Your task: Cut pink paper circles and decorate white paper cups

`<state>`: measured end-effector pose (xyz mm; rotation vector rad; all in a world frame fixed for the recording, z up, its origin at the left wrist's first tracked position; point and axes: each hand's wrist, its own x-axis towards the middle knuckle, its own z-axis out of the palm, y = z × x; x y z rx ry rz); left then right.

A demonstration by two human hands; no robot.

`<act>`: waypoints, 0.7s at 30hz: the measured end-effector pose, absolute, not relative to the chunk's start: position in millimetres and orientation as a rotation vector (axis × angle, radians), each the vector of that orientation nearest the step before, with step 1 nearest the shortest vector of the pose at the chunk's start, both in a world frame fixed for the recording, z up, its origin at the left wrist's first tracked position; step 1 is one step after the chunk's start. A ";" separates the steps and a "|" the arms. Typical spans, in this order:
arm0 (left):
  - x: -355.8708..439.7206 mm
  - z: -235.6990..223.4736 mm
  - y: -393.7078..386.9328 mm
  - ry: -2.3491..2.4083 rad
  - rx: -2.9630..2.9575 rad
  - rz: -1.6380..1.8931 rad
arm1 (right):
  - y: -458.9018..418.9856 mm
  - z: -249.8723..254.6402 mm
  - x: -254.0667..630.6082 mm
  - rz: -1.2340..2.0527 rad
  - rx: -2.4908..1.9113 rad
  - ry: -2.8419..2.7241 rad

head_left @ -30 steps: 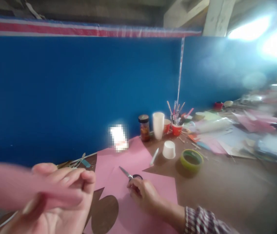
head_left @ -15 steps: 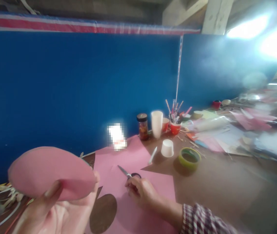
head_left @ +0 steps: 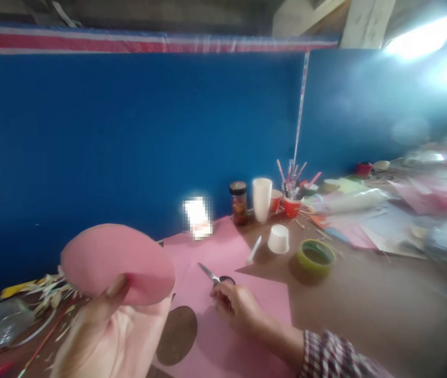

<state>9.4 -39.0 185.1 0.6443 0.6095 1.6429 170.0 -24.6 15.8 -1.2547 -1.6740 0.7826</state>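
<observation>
An oval piece of pink paper is raised off the table, pinched between the thumb and fingers of my left hand. My right hand is closed around the handles of a pair of scissors, whose blades point up and to the left. The scissors rest low over a pink paper sheet that has an oval hole cut in it, brown table showing through. Behind it lies a second piece of pink paper.
A roll of tape, an upturned white cup and a white pen-like stick lie to the right. Along the blue wall stand a jar, a tall white cup and a red cup of tools. Papers pile up far right; scraps lie left.
The view has shifted left, so everything appears further right. My left hand has brought the oval paper right and slightly closer to the sheet. My right hand stays on the scissors.
</observation>
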 end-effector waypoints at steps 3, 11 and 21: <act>19.6 181.9 -22.2 0.686 0.713 1.604 | -22.4 16.0 169.1 0.874 -1.215 -1.612; 35.9 84.2 0.7 0.980 0.656 1.253 | -14.6 24.8 172.8 1.111 -1.164 -1.315; 42.0 43.9 -1.8 0.881 0.645 1.168 | -10.9 14.5 173.0 1.114 -1.134 -1.253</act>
